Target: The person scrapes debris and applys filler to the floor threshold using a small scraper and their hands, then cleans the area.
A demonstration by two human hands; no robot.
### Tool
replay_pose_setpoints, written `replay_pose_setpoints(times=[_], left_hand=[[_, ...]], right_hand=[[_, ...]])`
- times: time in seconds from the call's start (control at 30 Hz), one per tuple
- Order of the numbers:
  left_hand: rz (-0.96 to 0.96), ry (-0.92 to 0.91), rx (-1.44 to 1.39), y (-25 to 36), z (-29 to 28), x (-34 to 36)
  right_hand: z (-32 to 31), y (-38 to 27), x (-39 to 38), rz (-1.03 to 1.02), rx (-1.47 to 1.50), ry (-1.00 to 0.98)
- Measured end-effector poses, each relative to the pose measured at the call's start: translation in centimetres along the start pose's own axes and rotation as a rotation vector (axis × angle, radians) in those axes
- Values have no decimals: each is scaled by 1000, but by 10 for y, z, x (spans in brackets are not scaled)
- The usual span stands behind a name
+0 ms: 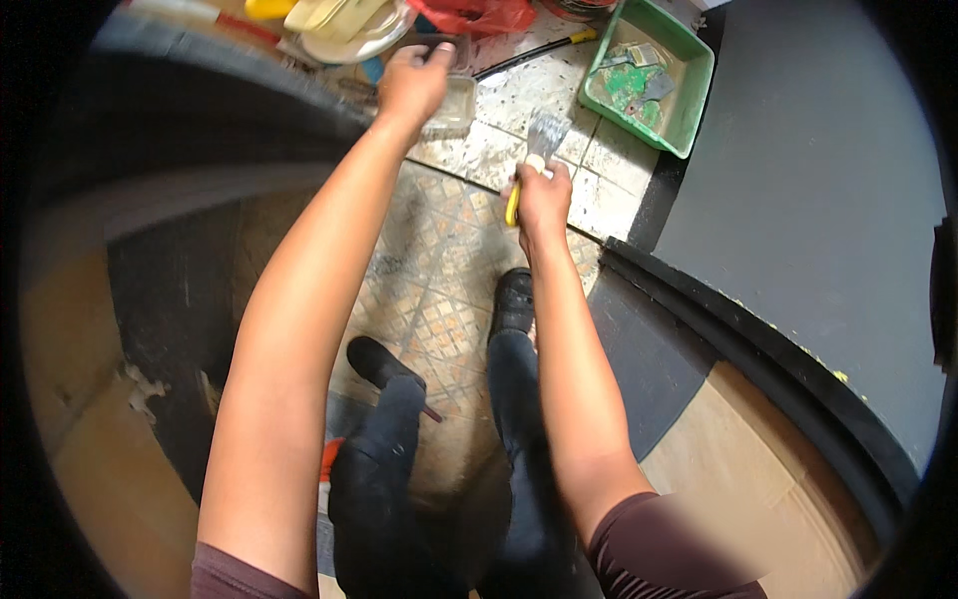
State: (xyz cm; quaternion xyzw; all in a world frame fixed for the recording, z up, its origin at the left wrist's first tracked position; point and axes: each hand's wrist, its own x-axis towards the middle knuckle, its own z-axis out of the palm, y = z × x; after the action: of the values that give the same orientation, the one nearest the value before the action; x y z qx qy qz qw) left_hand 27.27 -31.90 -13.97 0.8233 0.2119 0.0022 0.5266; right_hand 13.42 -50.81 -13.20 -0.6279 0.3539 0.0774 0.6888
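My right hand (545, 196) is wrapped round the yellow and white handle of a putty knife (548, 132). Its flared grey blade, smeared with white, points away from me over stained white tiles. Farther to the left, my left hand (414, 84) reaches over a clear plastic container (455, 108). The fingers of that hand curl inward with the thumb apart, and what they hold, if anything, is hidden.
A green tray (696, 118) with scraps inside stands at the far right. Near it lies a black rod with a yellow end (539, 54). A red plastic bag (484, 14) and a white round container (359, 40) are at the back. Dark panels flank the patterned floor (429, 299).
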Motion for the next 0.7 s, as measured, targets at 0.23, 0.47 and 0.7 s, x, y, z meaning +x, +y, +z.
replay_pose_setpoints(times=[0.23,0.47,0.7], left_hand=[[-433,148,71,46,83,118],[-445,300,-263,26,97,162],[491,-208,-179,76,59,43]], right_hand=[[-136,85,59,-72,-495,55],[-155,114,46,19,-482,60],[-161,127,36,-63,-590,189]])
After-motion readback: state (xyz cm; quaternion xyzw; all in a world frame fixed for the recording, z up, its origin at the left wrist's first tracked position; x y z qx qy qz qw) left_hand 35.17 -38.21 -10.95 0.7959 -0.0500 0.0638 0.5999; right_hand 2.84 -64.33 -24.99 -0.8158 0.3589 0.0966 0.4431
